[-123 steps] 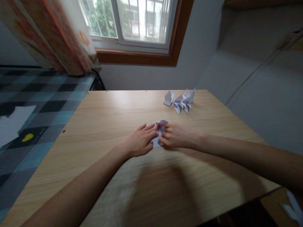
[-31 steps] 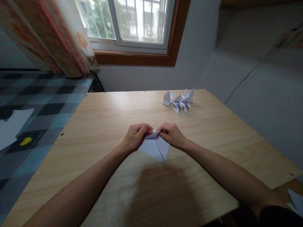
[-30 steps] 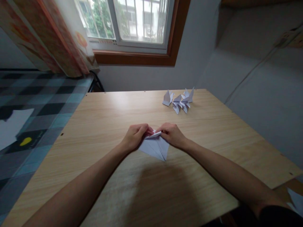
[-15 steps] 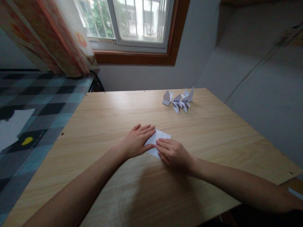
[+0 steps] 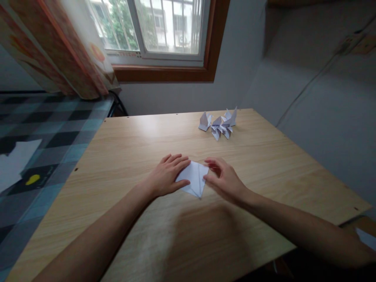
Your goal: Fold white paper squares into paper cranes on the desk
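A small folded sheet of white paper lies flat on the wooden table, with a crease line running down its right part. Over its left side my left hand rests with the fingers spread, pressing it down. My right hand is at the paper's right edge, thumb and fingers curved and apart. The thumb tip meets or nearly meets the edge; whether it touches I cannot tell. Several folded white paper pieces with pointed tips stand grouped toward the back right of the table.
To the left is a bed or surface with a checked cloth, bearing loose white sheets and a dark item with a yellow mark. A window and a curtain are behind. A cable runs along the right wall.
My right hand has lifted off the paper and shifted right to its edge, its fingers opening. More of the paper and its crease now shows. My left hand stays on it.
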Motion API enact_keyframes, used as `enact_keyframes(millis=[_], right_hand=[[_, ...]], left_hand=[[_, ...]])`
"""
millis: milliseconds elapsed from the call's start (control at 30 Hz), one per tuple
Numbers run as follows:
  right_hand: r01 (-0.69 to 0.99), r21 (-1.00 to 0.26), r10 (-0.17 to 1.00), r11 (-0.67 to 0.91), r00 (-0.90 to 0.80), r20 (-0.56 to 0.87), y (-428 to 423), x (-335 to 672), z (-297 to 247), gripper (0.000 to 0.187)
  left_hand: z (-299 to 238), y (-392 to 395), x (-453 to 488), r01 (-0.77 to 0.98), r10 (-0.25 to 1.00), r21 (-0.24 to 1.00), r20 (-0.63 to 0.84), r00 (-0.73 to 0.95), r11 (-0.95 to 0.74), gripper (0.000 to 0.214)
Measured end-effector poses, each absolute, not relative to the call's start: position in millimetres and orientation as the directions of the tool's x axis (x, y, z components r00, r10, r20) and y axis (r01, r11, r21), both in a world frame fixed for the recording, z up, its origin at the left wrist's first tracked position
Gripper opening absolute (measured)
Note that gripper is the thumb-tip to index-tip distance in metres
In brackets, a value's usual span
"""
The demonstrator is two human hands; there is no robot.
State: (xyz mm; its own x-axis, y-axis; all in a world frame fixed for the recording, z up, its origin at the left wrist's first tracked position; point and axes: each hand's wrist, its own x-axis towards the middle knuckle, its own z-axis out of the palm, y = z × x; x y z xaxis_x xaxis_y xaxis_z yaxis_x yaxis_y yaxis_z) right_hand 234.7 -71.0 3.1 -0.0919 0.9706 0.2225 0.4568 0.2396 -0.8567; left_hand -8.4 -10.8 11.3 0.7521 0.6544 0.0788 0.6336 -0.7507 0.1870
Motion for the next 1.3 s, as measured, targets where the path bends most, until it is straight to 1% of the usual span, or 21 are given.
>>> enact_keyframes(millis=[67,133,200,233,300,333,433,500,567,633,700,800,867,933,967,1033,1100,1167,1200,1233,1300], right_hand=[[0.297,-0.955,1.0,0.018,-0.001,0.018,-53,231,5,0.053],[0.206,-0.968,0.989,-0.145,0.004,-0.147,-40,228,8,0.06],[0.228,-0.949,0.973,-0.219,-0.019,-0.23,-31,227,10,0.064],[0.28,-0.935,0.971,-0.217,-0.036,-0.236,-27,226,11,0.064],[0.461,-0.877,0.973,-0.137,-0.105,-0.208,-20,226,14,0.059],[0.568,-0.82,0.971,-0.067,-0.153,-0.186,-17,226,15,0.052],[0.819,-0.545,0.952,0.18,-0.284,-0.113,-10,224,24,0.036],[0.878,-0.393,0.942,0.273,-0.326,-0.076,-8,222,30,0.034],[0.892,-0.341,0.935,0.296,-0.344,-0.09,-7,219,36,0.031],[0.888,-0.359,0.924,0.288,-0.355,-0.138,-8,216,39,0.025],[0.875,-0.405,0.926,0.266,-0.349,-0.145,-9,214,39,0.021],[0.792,-0.575,0.946,0.207,-0.313,-0.09,-10,212,32,0.021],[0.651,-0.738,0.96,0.18,-0.28,-0.013,-10,211,27,0.025],[0.463,-0.861,0.965,0.212,-0.24,0.109,-10,210,25,0.027],[0.374,-0.892,0.958,0.255,-0.222,0.18,-10,210,26,0.027],[0.262,-0.891,0.922,0.372,-0.22,0.32,-11,211,29,0.026],[0.275,-0.811,0.852,0.516,-0.258,0.455,-12,215,32,0.021],[0.384,-0.647,0.752,0.659,-0.338,0.565,-15,221,30,0.011],[0.447,-0.54,0.699,0.714,-0.396,0.596,-16,223,27,0.01],[0.498,-0.426,0.647,0.756,-0.467,0.603,-18,226,23,0.013],[0.559,-0.217,0.575,0.8,-0.612,0.544,-24,228,12,0.017]], left_hand=[[11,-11,-9,0.634,0.659,0.197,0.101,0.746,-0.748,0.069],[9,-11,-9,0.63,0.658,0.202,0.133,0.741,-0.75,0.07],[8,-11,-9,0.62,0.65,0.201,0.157,0.744,-0.758,0.07],[7,-11,-9,0.615,0.645,0.201,0.164,0.746,-0.762,0.071],[6,-10,-9,0.609,0.639,0.198,0.172,0.75,-0.768,0.071],[5,-10,-9,0.609,0.639,0.196,0.176,0.749,-0.769,0.072],[5,-10,-10,0.612,0.64,0.188,0.177,0.748,-0.768,0.072],[5,-10,-9,0.616,0.642,0.186,0.17,0.747,-0.766,0.073],[6,-11,-9,0.619,0.646,0.189,0.164,0.746,-0.762,0.074],[6,-11,-9,0.618,0.648,0.2,0.168,0.743,-0.76,0.074],[6,-11,-9,0.61,0.647,0.219,0.19,0.739,-0.761,0.075],[7,-10,-10,0.583,0.656,0.305,0.277,0.702,-0.753,0.073],[8,-10,-9,0.559,0.712,0.445,0.364,0.601,-0.699,0.063],[10,-10,-7,0.507,0.779,0.595,0.426,0.46,-0.624,0.043],[11,-10,-6,0.474,0.8,0.646,0.451,0.395,-0.598,0.03],[14,-10,-4,0.417,0.806,0.691,0.506,0.305,-0.591,0.012],[17,-10,-4,0.38,0.783,0.686,0.574,0.242,-0.62,0.012],[18,-9,-6,0.384,0.738,0.637,0.635,0.229,-0.668,0.01],[17,-7,-8,0.414,0.71,0.588,0.654,0.262,-0.695,0.011],[16,-5,-10,0.462,0.686,0.527,0.66,0.306,-0.713,0.013],[12,-2,-14,0.575,0.662,0.387,0.632,0.402,-0.72,0.02]])
